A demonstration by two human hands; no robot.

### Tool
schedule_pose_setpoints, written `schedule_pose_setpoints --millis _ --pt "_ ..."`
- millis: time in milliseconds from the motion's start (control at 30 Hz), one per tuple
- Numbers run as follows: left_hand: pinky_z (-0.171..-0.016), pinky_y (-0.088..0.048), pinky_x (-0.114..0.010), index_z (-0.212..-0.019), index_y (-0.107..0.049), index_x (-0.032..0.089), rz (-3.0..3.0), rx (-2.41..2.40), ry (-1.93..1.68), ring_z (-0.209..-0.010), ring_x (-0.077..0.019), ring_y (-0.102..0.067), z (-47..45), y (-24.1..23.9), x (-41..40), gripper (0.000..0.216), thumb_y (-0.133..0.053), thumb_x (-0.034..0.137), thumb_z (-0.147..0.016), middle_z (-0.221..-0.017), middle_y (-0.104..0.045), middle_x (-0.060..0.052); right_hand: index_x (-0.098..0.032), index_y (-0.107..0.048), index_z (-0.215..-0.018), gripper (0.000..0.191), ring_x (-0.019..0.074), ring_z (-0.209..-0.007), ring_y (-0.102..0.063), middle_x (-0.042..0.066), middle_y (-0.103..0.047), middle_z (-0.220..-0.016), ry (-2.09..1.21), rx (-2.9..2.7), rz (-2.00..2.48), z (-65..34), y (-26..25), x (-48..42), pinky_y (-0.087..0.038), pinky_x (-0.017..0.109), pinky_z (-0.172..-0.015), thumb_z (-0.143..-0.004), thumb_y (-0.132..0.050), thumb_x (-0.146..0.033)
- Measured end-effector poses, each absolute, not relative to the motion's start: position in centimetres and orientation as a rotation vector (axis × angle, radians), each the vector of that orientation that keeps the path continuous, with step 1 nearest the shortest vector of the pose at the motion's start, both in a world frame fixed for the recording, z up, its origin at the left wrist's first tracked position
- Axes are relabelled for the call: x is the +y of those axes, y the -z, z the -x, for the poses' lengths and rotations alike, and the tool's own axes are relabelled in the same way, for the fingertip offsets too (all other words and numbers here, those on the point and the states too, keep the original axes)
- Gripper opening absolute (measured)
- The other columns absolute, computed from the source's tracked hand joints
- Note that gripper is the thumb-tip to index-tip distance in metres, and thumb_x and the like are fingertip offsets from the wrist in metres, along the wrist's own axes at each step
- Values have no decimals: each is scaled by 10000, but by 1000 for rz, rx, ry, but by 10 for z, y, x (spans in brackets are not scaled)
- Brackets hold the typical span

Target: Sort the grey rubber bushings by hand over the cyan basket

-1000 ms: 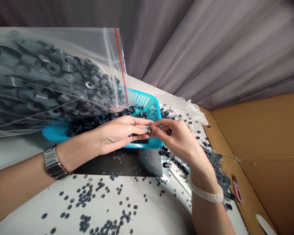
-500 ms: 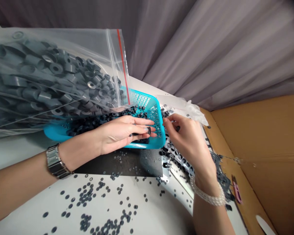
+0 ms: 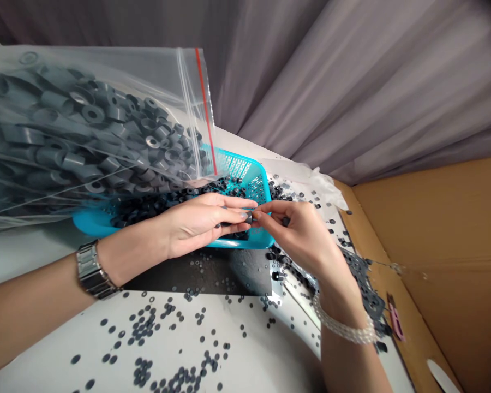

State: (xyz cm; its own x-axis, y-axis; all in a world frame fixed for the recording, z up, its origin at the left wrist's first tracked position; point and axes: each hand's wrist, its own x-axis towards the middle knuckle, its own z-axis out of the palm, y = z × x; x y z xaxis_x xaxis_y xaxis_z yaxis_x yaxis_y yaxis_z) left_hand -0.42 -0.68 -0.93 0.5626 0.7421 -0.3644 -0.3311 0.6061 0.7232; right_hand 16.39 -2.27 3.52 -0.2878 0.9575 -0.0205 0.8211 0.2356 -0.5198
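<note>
My left hand point(image 3: 207, 221), with a metal watch at the wrist, is over the right part of a blue plastic basket point(image 3: 270, 188). Between its thumb and fingers it grips a small black cylinder point(image 3: 249, 217). The thumb and forefinger of my right hand point(image 3: 298, 232) pinch together at the cylinder's right end; whatever they hold there is too small to make out. More dark pieces sit under the right hand's curled fingers. Many small black cylinders point(image 3: 147, 207) lie in the basket, partly hidden by my left hand.
A clear zip bag point(image 3: 106, 131) full of grey hollow cylinders covers the basket's left part. Small dark discs point(image 3: 143, 327) are scattered over the white table point(image 3: 53, 338) and a black sheet point(image 3: 163, 275). Pink-handled scissors point(image 3: 396, 322) lie at right by the cardboard point(image 3: 442, 229).
My right hand has moved left from beyond the basket's rim, and its fingertips now meet the cylinder in my left hand. The left hand has stayed in place.
</note>
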Motion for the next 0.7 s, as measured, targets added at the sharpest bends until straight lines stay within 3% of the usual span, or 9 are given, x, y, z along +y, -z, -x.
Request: schedule_pose_setpoints --millis 467,700 --pt "-973 -387 -316 -1098 -652 154 -664 710 -689 -952 -140 -584 4 10 -7 359 -580 50 -763 -1046 -671 -78 -148 -658 -756 235 73 -452 -262 -50 -359 -494 -554 -2215 1666 -161 -32 -23 -227 235 -449 -855 -492 -281" --pt "-946 -410 -290 -985 -703 167 -690 654 -690 -870 -122 -607 4 11 -6 299 -569 25 -758 -958 -700 -47 -148 -659 -828 198 70 -416 -335 -26 -514 -506 -402 -2244 1696 -159 -33 -26 -270 238 -460 -844 -470 -206"
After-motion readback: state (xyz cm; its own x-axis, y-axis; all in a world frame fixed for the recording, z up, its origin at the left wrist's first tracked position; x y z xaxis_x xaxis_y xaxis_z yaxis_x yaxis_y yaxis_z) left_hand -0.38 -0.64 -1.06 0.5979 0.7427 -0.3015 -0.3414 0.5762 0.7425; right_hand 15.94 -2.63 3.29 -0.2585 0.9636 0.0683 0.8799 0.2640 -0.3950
